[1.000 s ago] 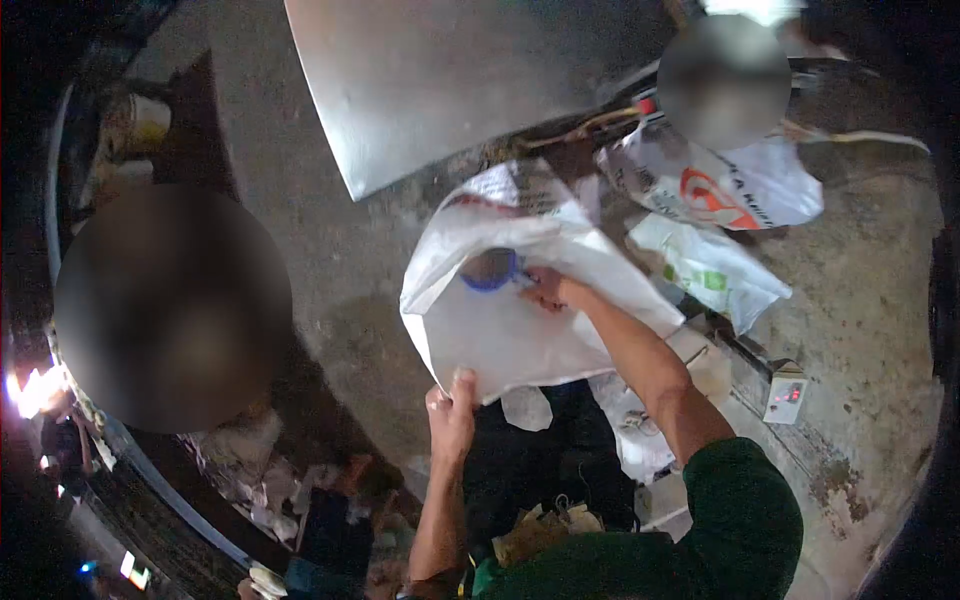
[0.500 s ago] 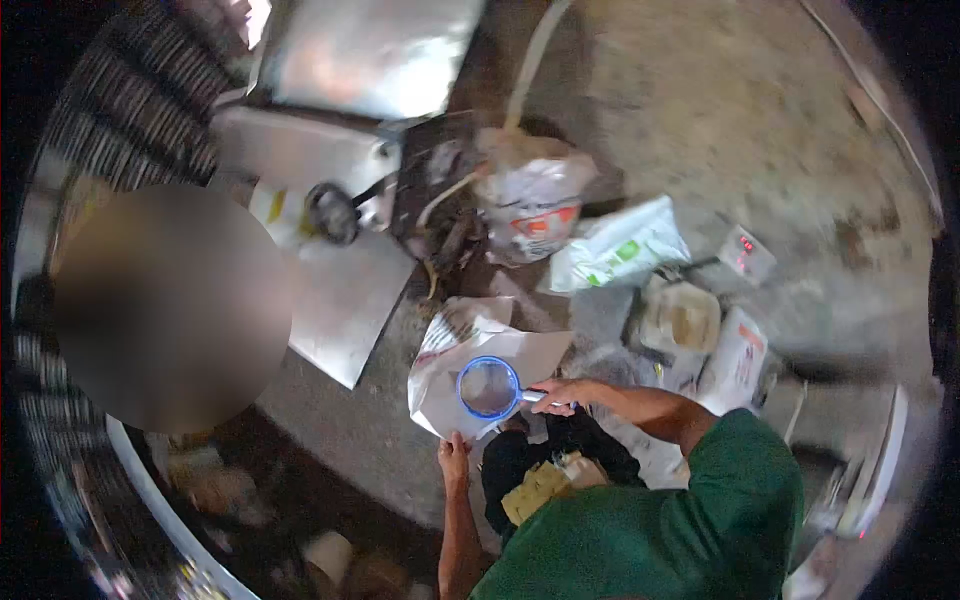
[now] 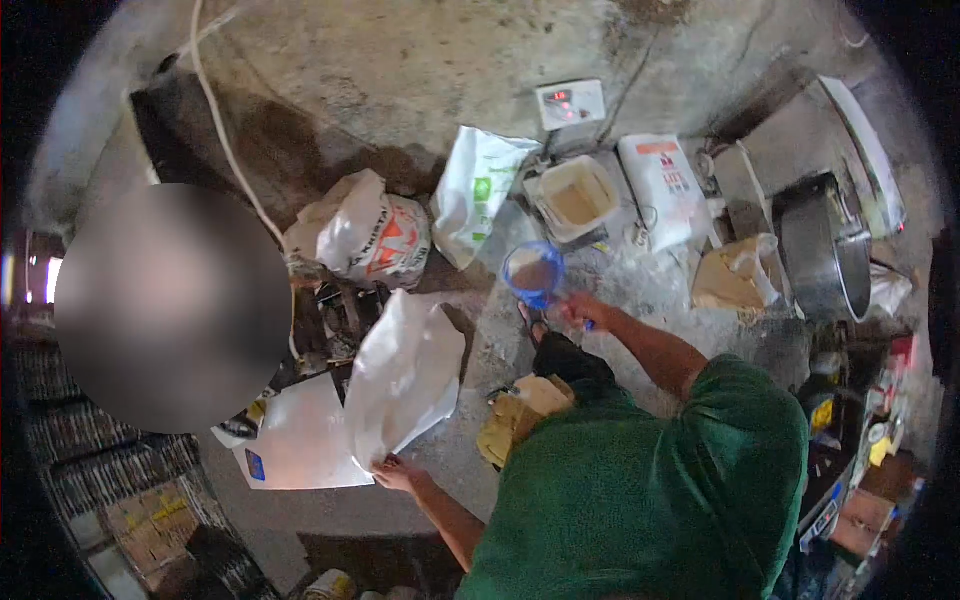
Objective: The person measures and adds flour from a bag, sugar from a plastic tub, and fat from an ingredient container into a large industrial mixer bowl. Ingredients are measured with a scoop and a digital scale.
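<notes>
My right hand (image 3: 583,314) is closed round the handle of a blue-rimmed sieve (image 3: 536,272). It hangs low in front of me, and something brownish shows through its bowl. Past it, a pale square tub (image 3: 578,197) has light brown contents. The thumb and fingers of my left hand (image 3: 393,474) grip the near edge of a large white plastic sack (image 3: 405,375), which spreads away from me on the left. A flat, shiny metal sheet (image 3: 300,435) lies beside that sack.
A digital display box (image 3: 570,105) glows red behind the tub. Along the wall stand a full printed sack (image 3: 385,240), a white-green bag (image 3: 480,195) and a white-red bag (image 3: 663,190). At the right are an open brown paper bag (image 3: 740,275) and a dark metal pot (image 3: 825,250).
My view has turned to the right. The sieve has moved off the white sack toward the tub, in my right hand. My left hand still grips the sack's edge.
</notes>
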### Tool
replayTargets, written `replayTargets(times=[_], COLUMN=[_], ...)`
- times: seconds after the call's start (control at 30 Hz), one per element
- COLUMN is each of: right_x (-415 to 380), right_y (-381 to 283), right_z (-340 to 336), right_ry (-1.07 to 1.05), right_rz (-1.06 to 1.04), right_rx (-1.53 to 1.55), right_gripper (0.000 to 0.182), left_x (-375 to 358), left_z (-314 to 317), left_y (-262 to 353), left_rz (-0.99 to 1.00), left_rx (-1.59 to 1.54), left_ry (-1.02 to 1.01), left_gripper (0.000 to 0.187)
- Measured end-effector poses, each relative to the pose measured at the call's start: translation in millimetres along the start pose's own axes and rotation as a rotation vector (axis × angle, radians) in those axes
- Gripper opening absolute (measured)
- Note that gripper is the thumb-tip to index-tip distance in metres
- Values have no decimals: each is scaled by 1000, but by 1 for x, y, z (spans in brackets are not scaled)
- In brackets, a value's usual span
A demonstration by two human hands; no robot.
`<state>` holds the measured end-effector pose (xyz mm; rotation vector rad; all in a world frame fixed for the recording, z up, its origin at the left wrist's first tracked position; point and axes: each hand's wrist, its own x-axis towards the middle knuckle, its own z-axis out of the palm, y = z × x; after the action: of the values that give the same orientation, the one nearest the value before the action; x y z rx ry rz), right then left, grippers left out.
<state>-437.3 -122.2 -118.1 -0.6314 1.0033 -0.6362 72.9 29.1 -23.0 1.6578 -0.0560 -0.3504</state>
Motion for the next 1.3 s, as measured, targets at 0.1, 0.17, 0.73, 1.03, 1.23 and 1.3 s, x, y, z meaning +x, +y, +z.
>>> replayTargets(times=[0.1, 0.17, 0.73, 1.03, 1.23, 1.3], right_x=[8, 22, 98, 64, 61, 95], right_y=[-35, -43, -115, -181, -194, -148], right_z=[-52, -91, -247, -211, -203, -256], right_ry=[320, 533, 1227, 1231, 1330, 1395], right_rz=[74, -33, 264, 317, 220, 85], right_rx=[113, 49, -813, -833, -656, -572], right_gripper=[25, 23, 55, 61, 54, 47], left_x=[10, 14, -21, -17, -5, -17], left_z=[26, 38, -16, -8, -40, -39], left_y=[6, -5, -32, -35, -59, -55], left_rz=[-171, -173, 79, -125, 81, 87], left_rx=[-76, -75, 241, 160, 565, 539], left_ry=[-17, 40, 101, 244, 113, 28], left_gripper=[33, 33, 40, 54, 65, 71])
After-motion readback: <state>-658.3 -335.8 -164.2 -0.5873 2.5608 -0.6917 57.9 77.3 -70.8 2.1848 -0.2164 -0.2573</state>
